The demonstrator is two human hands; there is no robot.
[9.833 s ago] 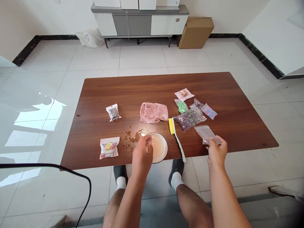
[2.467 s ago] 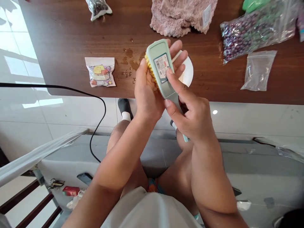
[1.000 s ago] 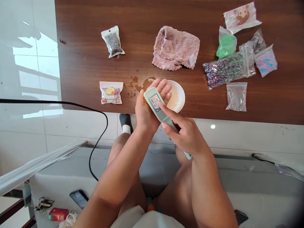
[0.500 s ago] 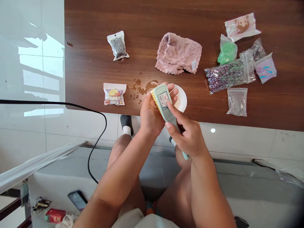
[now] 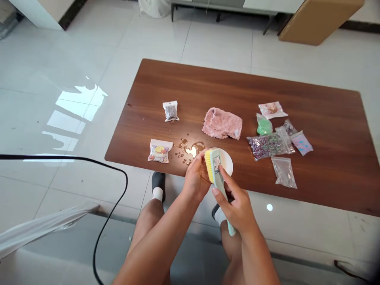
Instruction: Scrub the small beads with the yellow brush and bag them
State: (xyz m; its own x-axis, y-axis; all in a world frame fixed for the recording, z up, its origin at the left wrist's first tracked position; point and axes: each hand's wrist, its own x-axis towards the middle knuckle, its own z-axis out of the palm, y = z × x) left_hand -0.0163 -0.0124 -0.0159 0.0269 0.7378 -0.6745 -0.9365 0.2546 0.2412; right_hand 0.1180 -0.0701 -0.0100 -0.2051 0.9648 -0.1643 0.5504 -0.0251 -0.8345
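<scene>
My right hand (image 5: 237, 208) is closed round the pale green handle of a scrubbing brush (image 5: 216, 168) with yellow bristles. The brush head is tilted up over the near rim of a white bowl (image 5: 228, 163) at the front edge of the brown table (image 5: 184, 83). My left hand (image 5: 195, 179) is cupped against the bristle side, fingers curled. What lies in its palm is hidden. Both hands hover at the table's near edge, above my knees.
A water spill (image 5: 190, 149) lies left of the bowl, a pink cloth (image 5: 222, 123) behind it. A cartoon packet (image 5: 159, 151) and dark bead bag (image 5: 170, 111) sit left; several bead bags (image 5: 267, 144) and a clear bag (image 5: 283, 171) right. A black cable (image 5: 113, 198) loops at the left.
My head has lifted, so the whole table and floor show now. The brush has tipped more upright over the bowl, and my left fingers have curled from flat to cupped.
</scene>
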